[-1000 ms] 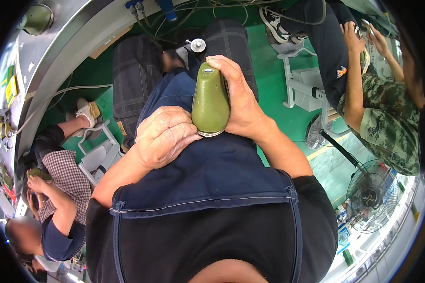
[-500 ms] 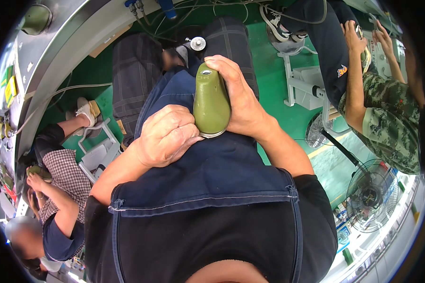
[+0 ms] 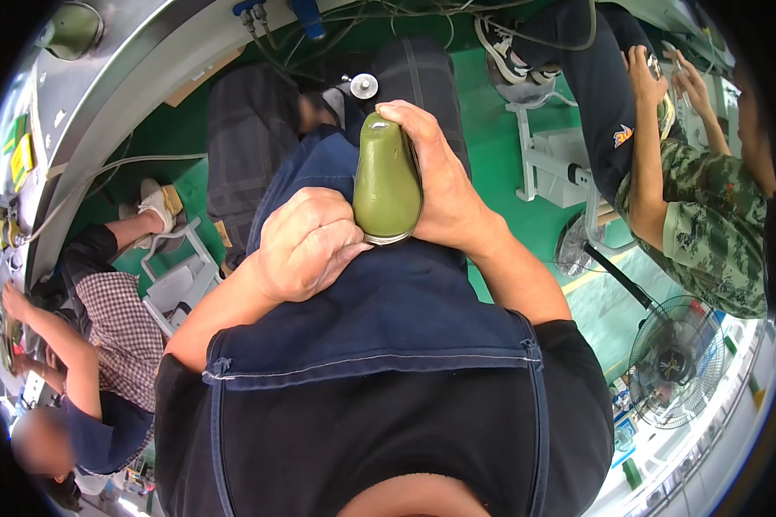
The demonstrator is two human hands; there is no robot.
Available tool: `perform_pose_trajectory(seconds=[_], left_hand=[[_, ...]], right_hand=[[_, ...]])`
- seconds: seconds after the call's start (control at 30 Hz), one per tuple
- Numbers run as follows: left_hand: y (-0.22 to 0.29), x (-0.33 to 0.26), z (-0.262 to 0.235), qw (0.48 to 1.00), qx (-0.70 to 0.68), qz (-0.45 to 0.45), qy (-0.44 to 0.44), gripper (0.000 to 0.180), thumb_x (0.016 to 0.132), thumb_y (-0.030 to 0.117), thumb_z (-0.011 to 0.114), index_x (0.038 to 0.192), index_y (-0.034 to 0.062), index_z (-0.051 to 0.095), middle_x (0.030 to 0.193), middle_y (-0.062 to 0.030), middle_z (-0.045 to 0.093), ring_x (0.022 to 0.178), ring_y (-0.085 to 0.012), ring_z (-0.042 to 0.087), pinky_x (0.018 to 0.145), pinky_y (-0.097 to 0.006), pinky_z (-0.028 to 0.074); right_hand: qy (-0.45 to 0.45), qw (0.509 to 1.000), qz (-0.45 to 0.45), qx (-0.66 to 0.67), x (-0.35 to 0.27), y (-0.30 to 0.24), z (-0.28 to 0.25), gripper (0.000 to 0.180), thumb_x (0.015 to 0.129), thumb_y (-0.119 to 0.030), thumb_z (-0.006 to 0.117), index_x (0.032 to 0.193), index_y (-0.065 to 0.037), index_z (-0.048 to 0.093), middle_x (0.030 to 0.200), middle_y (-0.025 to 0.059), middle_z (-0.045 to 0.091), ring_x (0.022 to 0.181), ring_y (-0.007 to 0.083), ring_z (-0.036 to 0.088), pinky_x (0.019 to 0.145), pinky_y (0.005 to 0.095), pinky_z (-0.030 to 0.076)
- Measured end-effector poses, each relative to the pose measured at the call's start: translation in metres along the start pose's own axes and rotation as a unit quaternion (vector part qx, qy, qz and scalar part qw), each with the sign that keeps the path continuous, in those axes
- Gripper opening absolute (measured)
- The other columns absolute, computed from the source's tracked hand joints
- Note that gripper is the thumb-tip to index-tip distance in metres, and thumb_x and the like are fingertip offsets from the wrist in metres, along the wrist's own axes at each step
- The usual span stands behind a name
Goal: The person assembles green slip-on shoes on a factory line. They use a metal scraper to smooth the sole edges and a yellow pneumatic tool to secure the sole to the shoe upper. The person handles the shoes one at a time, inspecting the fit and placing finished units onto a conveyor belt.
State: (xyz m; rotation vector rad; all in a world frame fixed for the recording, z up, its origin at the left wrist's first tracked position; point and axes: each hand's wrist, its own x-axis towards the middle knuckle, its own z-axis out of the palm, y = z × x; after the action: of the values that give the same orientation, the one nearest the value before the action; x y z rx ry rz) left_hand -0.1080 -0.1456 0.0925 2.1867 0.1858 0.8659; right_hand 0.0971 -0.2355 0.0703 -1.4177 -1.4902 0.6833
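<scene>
Green floor (image 3: 491,129) spreads under everyone here, and a workbench (image 3: 138,73) curves past at ten o'clock from the seated person. One co-worker (image 3: 103,366) sits toward eight o'clock; another, in a camouflage shirt (image 3: 703,228), sits near three, with a black fan (image 3: 677,364) at four. A navy apron (image 3: 388,323) covers the person's front and lap. Above it, between both hands, is an olive-green form (image 3: 385,185), shaped like a shoe last. The right hand (image 3: 444,177) wraps firmly round its three-o'clock side, a digit reaching up to the narrow end. The left hand (image 3: 310,246) is curled in at eight o'clock, fingertips by the lower rim; whether they pinch anything I can't tell. The form's long axis runs nearly twelve to six: broad, rounded end at six, narrow end at twelve, with a small shiny hole (image 3: 379,126).
</scene>
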Motion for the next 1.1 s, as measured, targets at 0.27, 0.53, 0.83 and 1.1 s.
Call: perform_pose_trajectory(seconds=[0.27,0.53,0.83,1.1], left_hand=[[-0.038,0.046,-0.010,0.979,-0.140,-0.122,0.081,0.043,0.093,0.031,0.078,0.124,0.0034,0.066,0.139,-0.0196,0.057,0.119,-0.0309,0.061,0.101,-0.041,0.049],[-0.081,0.037,0.015,0.919,-0.320,-0.226,0.034,0.073,0.106,0.060,0.045,0.146,-0.0012,0.052,0.154,-0.0191,0.047,0.142,-0.0301,0.048,0.119,-0.043,0.035],[-0.087,0.033,0.019,0.940,-0.282,-0.189,0.020,0.076,0.108,0.061,0.034,0.150,-0.0007,0.049,0.154,-0.0200,0.045,0.146,-0.0315,0.042,0.122,-0.044,0.029],[-0.092,0.029,0.020,0.953,-0.267,-0.144,0.013,0.072,0.108,0.058,0.036,0.153,0.0028,0.046,0.152,-0.0222,0.042,0.143,-0.0356,0.042,0.121,-0.045,0.030]], right_hand=[[-0.005,0.907,0.278,0.317,0.043,-0.026,-0.014,0.111,0.067,-0.007,0.094,0.156,0.001,0.029,0.149,0.0209,0.046,0.134,0.0297,0.054,0.111,0.0397,0.048],[-0.084,0.947,0.281,0.132,0.040,-0.005,0.006,0.109,0.078,-0.017,0.090,0.161,0.003,0.023,0.142,0.0161,0.052,0.120,0.0224,0.062,0.105,0.0385,0.051],[-0.047,0.980,0.176,0.081,0.046,-0.007,-0.019,0.064,0.107,-0.045,0.058,0.149,0.004,0.051,0.138,0.0259,0.065,0.128,0.0388,0.065,0.106,0.0401,0.051],[-0.087,0.993,0.052,-0.067,0.051,-0.013,-0.029,0.060,0.102,-0.034,0.066,0.144,0.006,0.053,0.132,0.0267,0.066,0.117,0.0455,0.066,0.098,0.0455,0.055]])
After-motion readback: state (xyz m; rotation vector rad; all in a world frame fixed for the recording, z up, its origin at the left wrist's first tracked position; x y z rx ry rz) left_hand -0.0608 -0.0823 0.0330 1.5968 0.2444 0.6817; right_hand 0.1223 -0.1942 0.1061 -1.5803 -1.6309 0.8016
